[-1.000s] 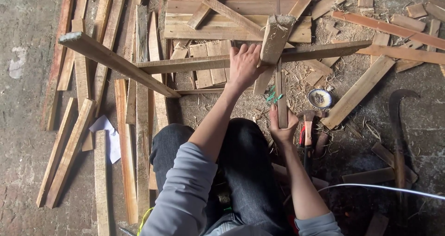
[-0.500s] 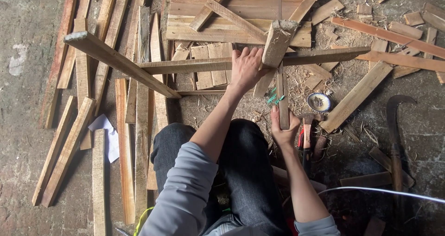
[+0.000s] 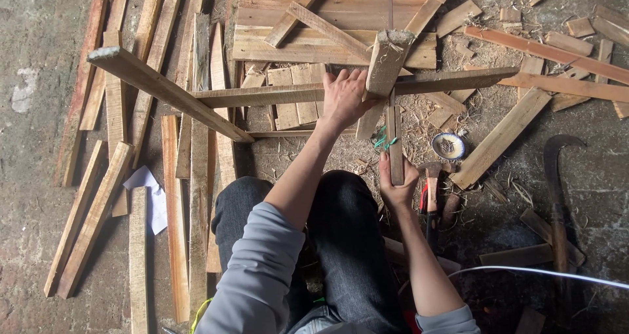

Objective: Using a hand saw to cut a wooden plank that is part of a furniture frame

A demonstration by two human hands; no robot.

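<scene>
L hand (image 3: 344, 98): closed on wooden frame (image 3: 275, 95), at crossbar joint.
R hand (image 3: 397, 184): gripping lower slat (image 3: 394, 140).
Room: planks (image 3: 190, 196) crowd left; hammer (image 3: 431, 190), small bowl (image 3: 449, 146) right.
Frame: rough pale wood.

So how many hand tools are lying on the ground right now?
2 that I can tell: a hammer beside the right hand, and a curved sickle farther right. Others may hide among the scraps.
</scene>
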